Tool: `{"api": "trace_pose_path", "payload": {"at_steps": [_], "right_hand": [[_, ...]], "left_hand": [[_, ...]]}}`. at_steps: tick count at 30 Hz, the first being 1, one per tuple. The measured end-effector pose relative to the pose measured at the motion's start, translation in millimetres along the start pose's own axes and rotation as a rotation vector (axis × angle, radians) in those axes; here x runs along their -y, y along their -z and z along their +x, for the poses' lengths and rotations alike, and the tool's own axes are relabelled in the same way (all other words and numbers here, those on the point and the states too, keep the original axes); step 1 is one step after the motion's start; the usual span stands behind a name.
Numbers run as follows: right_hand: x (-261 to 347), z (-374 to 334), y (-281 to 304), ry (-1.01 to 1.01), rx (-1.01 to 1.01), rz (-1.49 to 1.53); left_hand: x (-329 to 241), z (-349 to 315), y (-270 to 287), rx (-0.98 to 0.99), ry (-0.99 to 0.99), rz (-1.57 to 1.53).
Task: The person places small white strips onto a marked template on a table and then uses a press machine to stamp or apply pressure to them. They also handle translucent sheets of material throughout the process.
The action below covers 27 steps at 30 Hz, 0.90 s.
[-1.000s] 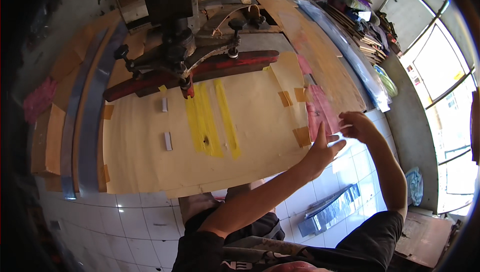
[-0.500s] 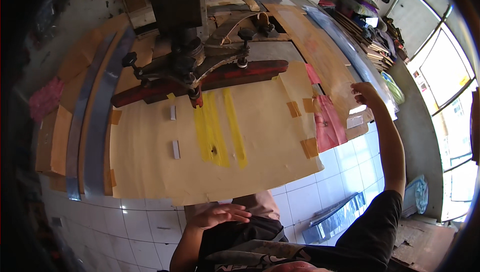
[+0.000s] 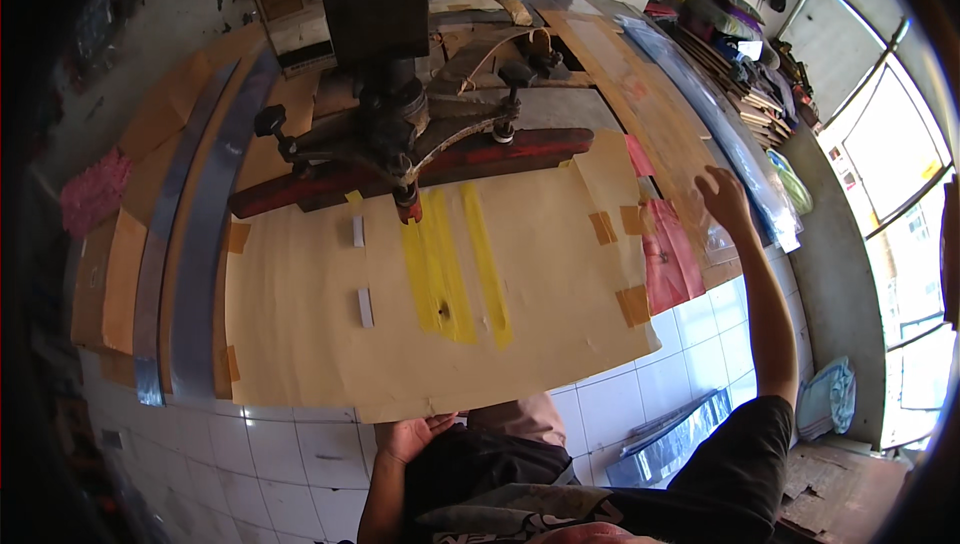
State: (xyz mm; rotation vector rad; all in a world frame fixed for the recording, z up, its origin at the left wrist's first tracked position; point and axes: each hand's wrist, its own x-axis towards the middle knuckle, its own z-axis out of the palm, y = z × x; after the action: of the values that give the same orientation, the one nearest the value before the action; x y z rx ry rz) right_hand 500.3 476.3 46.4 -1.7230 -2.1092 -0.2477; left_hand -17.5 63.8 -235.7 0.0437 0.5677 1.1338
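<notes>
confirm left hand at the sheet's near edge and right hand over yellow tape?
No: the head view shows the right hand right of the pink piece, not over the yellow tape. The left hand is at the near edge of the sheet.

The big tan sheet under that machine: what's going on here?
A person is at the big tan sheet, which lies under the machine with its red bar. Their left hand is at the sheet's near edge; whether it grips it isn't clear. Their right hand is raised, fingers apart, near the bluish plastic. Yellow strips mark the sheet's middle.
</notes>
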Motion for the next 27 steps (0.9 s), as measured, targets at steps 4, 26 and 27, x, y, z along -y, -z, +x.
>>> {"api": "trace_pose_path", "payload": {"at_steps": [4,26,27], "right_hand": [[27.8,-27.0,-2.7,-0.047,0.284,-0.007],[43.5,-38.6,-3.1,0.046,-0.285,0.351],[83.5,-48.4,15.4,0.034,-0.333,0.446]], "left_hand": [[-1.4,-1.1,7.3,-0.008,-0.009,-0.042],[-12.1,-13.9,-10.9,0.156,-0.047,0.530],[-21.0,-28.6,-21.6,0.379,-0.027,0.907]]}}
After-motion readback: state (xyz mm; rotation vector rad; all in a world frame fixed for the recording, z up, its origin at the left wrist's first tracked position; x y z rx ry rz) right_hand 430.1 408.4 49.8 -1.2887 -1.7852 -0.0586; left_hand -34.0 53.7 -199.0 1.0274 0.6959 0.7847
